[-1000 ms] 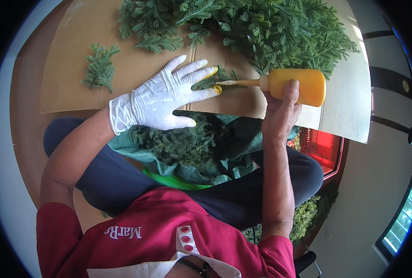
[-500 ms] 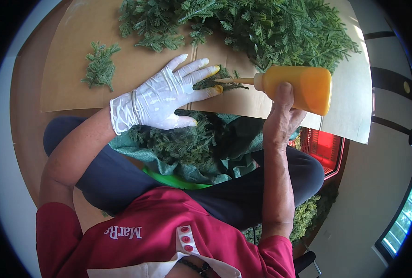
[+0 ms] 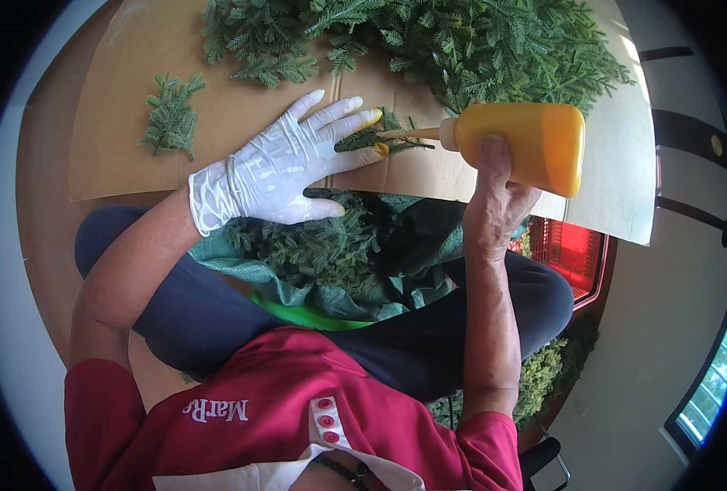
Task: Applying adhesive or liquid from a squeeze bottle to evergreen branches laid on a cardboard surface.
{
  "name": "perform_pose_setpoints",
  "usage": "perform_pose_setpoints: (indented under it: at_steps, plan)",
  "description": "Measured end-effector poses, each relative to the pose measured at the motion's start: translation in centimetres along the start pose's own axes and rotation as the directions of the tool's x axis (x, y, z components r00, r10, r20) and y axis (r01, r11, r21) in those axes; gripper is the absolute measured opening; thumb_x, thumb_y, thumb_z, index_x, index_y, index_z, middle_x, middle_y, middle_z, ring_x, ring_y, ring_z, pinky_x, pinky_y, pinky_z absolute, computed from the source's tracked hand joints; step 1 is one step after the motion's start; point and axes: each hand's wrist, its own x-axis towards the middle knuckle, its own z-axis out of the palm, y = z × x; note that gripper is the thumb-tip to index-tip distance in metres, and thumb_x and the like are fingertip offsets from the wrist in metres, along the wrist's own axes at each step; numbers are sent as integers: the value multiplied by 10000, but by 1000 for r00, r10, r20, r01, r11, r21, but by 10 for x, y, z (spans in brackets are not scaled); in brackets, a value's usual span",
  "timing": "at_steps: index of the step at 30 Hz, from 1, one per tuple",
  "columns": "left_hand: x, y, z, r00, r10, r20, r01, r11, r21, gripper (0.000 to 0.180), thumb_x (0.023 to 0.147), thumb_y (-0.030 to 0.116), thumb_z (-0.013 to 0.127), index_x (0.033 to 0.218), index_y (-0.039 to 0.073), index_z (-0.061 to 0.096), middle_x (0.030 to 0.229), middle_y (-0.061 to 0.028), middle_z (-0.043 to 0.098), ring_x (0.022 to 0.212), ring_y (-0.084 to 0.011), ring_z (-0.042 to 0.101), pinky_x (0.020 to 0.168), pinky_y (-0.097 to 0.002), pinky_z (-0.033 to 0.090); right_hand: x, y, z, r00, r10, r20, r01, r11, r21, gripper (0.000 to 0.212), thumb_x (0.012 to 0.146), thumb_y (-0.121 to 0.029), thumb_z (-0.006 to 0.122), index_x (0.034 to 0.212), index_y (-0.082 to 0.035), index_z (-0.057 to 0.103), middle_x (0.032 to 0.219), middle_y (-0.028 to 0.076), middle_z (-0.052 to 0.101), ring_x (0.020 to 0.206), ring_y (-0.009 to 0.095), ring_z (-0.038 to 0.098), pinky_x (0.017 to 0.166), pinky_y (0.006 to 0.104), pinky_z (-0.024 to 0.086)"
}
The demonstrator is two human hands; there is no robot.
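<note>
My left hand [image 3: 285, 168], in a white glove with yellow-stained fingertips, lies palm down at the near edge of a brown cardboard sheet [image 3: 105, 159]. Its fingers are spread, with the index and middle fingertips beside a small evergreen sprig [image 3: 396, 141]. My bare right hand [image 3: 494, 200] wraps round a yellow squeeze bottle [image 3: 523, 147], tipped on its side. The bottle's long thin nozzle points left, its tip over the sprig close to the gloved fingers. Part of the sprig is hidden under the left hand.
A big pile of evergreen branches [image 3: 502, 57] covers the far side of the cardboard. One separate sprig [image 3: 171, 114] lies at its left. Between my legs sits a green woven sack [image 3: 294, 286] with more greenery [image 3: 322, 245]. A red plastic crate [image 3: 572, 258] stands at the right.
Both hands and the bottle look almost still, with only a slight shift up and left. The bottle sits a little more level. The whole scene shifts slightly too.
</note>
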Motion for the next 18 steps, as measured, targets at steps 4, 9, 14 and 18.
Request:
perform_pose_setpoints:
  at_steps: [4,9,14,18]
  plan:
    - [-1,0,2,1000,1,-10,-1,1000,0,706,793,451,624,1420,150,500,1609,-124,232,1492,-331,174,1192,-510,100,2,3,-7,1000,22,-19,-24,997,-71,335,948,-213,596,1192,14,565,1118,125,627,1023,203,587,919,336,467]
    - [1,2,-1,1000,-4,-5,4,1000,-11,718,779,402,664,1437,190,469,1609,-118,227,1493,-312,173,1204,-493,97,-2,2,-2,999,15,34,-18,995,100,345,949,-216,600,1202,16,559,1112,126,626,1030,201,587,912,334,473]
    - [0,2,-1,1000,-12,-6,12,1000,-13,721,779,397,666,1439,188,466,1608,-115,230,1493,-309,174,1204,-492,98,4,5,-2,998,-33,-47,35,999,41,316,865,-188,731,1078,25,635,962,103,671,839,163,615,773,290,519]
    - [1,2,1,1000,-11,-9,11,1000,13,717,778,391,669,1435,181,472,1609,-112,232,1491,-308,181,1203,-491,101,8,8,-9,1000,-21,-17,22,997,74,339,943,-202,610,1200,14,563,1118,128,629,1025,202,597,900,325,482]
